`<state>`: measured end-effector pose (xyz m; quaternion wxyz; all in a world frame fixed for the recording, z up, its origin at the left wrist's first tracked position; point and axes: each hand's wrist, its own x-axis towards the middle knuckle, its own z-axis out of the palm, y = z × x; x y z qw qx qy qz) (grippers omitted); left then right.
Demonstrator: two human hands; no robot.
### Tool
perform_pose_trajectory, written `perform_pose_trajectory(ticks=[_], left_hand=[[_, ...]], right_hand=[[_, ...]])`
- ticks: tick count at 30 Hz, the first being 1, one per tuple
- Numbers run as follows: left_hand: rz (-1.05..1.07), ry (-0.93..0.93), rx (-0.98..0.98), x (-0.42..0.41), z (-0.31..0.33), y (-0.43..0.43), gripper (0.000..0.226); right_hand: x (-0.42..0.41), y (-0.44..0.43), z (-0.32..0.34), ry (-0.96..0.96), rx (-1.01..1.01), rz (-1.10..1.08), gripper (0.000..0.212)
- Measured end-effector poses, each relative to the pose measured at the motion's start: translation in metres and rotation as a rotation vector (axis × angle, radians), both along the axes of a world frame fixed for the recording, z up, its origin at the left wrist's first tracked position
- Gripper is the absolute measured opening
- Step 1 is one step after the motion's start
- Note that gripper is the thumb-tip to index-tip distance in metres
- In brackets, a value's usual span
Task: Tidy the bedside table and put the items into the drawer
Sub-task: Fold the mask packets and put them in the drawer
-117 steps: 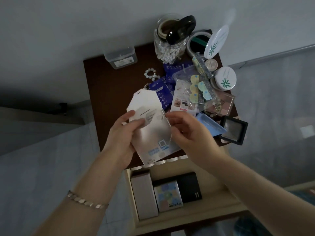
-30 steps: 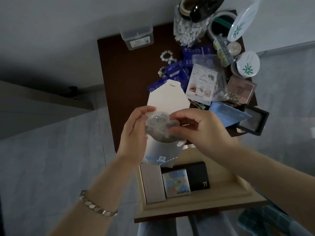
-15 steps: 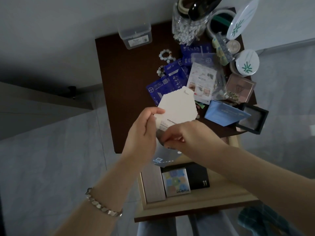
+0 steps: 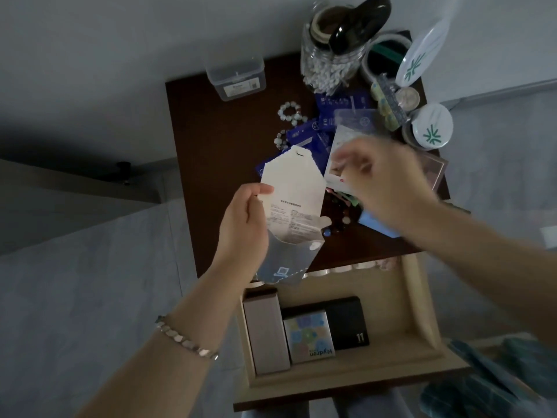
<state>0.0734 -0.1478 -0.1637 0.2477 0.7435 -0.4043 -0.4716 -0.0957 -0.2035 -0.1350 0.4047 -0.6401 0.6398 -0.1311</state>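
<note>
In the centre of the frame the left hand (image 4: 244, 224) grips a white packet (image 4: 294, 194) by its left edge, with the thumb on the front and the fingers curled behind. The packet is held above the front edge of the dark bedside table (image 4: 211, 152). It carries blocks of small print too fine to read, and a square code shows on its greyish lower part. A metal bracelet (image 4: 187, 339) circles the left wrist.

The right hand (image 4: 382, 182) hovers over the clutter at centre right. Motion blur smears it, so one cannot tell how its fingers lie or whether they hold anything.

At the bottom centre the drawer (image 4: 422, 312) stands open. Inside are a plain grey box (image 4: 265, 333), a colourful box (image 4: 309, 336) reading "Hydron" upside down, and a black box (image 4: 346, 322) marked "11".

On the table's far side, a jar of cotton swabs (image 4: 328, 64) is cut off by the top edge. A clear plastic tub (image 4: 236, 76) bears an unreadable label, and a white tin (image 4: 431, 128) shows a green emblem. Blue sachets (image 4: 304, 134) lie partly hidden behind the packet.
</note>
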Motion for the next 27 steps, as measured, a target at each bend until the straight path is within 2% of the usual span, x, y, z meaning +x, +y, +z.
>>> perform_pose_trajectory(ticks=[2, 3, 8, 11, 19, 22, 25, 27], left_hand=[[-0.003, -0.019, 0.001, 0.001, -0.001, -0.007, 0.029], [0.002, -0.018, 0.0, 0.001, -0.001, -0.009, 0.029], [0.019, -0.016, -0.013, 0.003, 0.0, -0.017, 0.028], [0.029, -0.012, -0.017, 0.004, 0.0, -0.017, 0.026], [0.052, -0.003, 0.023, 0.003, -0.003, -0.013, 0.027], [0.072, -0.008, 0.024, 0.003, -0.004, -0.012, 0.027], [0.083, -0.016, 0.011, 0.005, -0.003, -0.011, 0.027], [0.09, -0.008, 0.005, 0.007, -0.003, -0.01, 0.027]], right_hand=[[-0.014, -0.033, -0.013, 0.162, -0.118, -0.1, 0.027], [-0.019, -0.048, -0.022, 0.237, -0.112, -0.104, 0.03], [-0.029, -0.084, -0.061, 0.544, 0.103, -0.058, 0.033], [-0.029, -0.086, -0.077, 0.615, 0.073, -0.071, 0.027], [-0.039, -0.076, -0.092, 0.538, 0.142, 0.005, 0.038], [-0.038, -0.067, -0.084, 0.463, -0.003, -0.036, 0.034], [-0.032, -0.052, -0.057, 0.285, -0.29, -0.069, 0.027], [-0.022, -0.038, -0.03, 0.0, -0.332, -0.122, 0.019]])
